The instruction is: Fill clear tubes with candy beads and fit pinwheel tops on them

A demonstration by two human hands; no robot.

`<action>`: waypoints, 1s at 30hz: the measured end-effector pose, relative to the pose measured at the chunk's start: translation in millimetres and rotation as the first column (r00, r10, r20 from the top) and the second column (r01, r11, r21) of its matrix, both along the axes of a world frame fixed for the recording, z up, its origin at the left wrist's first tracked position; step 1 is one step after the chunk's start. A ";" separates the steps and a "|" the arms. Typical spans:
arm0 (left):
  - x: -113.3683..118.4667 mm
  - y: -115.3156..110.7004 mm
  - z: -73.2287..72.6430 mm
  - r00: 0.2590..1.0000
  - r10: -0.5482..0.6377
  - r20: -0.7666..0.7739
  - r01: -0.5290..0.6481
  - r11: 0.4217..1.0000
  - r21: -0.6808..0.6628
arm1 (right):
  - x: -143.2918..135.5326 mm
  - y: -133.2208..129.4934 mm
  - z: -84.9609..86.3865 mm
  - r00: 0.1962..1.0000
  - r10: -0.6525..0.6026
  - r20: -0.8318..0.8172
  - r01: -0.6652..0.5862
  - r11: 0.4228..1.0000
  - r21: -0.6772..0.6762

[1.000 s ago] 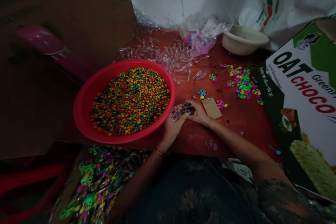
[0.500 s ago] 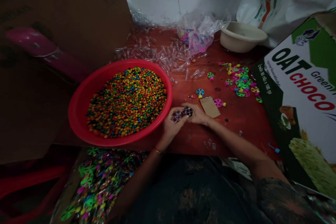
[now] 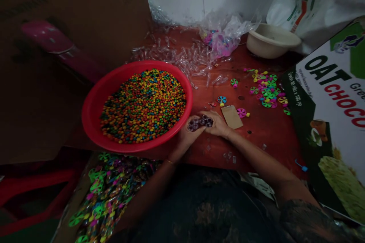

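My left hand (image 3: 186, 136) and my right hand (image 3: 218, 125) are closed together around a bundle of clear plastic tubes (image 3: 200, 122). The round open ends of several tubes face up between my fingers; their lower parts are hidden by my hands. Just left of my hands stands a red basin (image 3: 90, 115) holding many small coloured candies (image 3: 145, 106). Right of my right hand a piece of brown cardboard (image 3: 232, 117) lies on the reddish table. Near it are a pink pinwheel (image 3: 241, 112) and a blue pinwheel (image 3: 221, 99).
Loose clear tubes (image 3: 188, 56) cover the back of the table. A beige bowl (image 3: 270, 41) and a pile of pinwheels (image 3: 266, 89) are at right, beside a printed carton (image 3: 327, 83). Lower left, a box holds filled tubes with pinwheel tops (image 3: 108, 197).
The two groups of tubes in my hands have come closer together into one cluster, with their open ends level. The whole view has shifted slightly.
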State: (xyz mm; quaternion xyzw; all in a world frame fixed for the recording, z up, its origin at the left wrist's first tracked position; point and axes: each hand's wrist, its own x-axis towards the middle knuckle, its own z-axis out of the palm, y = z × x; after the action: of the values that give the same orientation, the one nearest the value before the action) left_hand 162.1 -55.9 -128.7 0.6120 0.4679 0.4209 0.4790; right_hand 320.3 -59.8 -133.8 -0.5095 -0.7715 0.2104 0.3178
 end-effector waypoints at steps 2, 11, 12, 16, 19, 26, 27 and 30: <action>-1.1 -1.1 -1.1 1.000 0.000 -0.026 0.000 1.000 -0.002 | 0.0 -0.5 -1.1 0.999 0.038 -0.002 -0.038 0.999 0.011; 0.2 -9.6 -0.6 0.987 -0.051 -0.154 0.066 0.993 0.094 | 3.6 -5.2 -2.9 0.991 0.059 -0.116 -0.054 0.997 0.049; 0.8 -12.2 1.2 0.987 -0.042 -0.158 0.062 0.990 0.127 | 3.1 -6.7 -3.2 0.989 0.050 -0.136 -0.043 0.998 0.051; -2.1 -29.3 25.2 0.977 -0.064 -0.201 0.135 0.922 0.363 | 2.7 -15.2 4.4 0.966 -0.082 -0.245 0.073 0.996 -0.045; -14.0 -44.5 64.7 0.940 -0.085 -0.332 0.260 0.807 0.530 | 8.0 -17.4 22.1 0.953 -0.179 -0.246 0.154 0.981 -0.115; -91.4 -20.3 148.4 0.808 0.253 -0.532 0.238 0.686 0.688 | 4.3 18.4 103.5 0.984 -0.124 0.130 0.089 0.964 0.251; -106.6 -6.3 152.9 0.727 0.332 -0.601 0.249 0.688 0.681 | -3.1 27.1 118.0 0.959 -0.108 0.263 0.024 0.952 0.304; -150.0 42.7 157.3 0.337 0.392 -0.856 0.378 0.776 0.505 | -37.1 57.6 153.2 0.770 -0.110 0.628 -0.132 0.936 0.325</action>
State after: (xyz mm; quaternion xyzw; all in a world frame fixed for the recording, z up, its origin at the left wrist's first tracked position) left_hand 12.1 -13.2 28.7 0.8569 0.4870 0.1204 -0.1188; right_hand 283.2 -2.2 19.3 -0.4806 -0.8610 -0.1140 0.1217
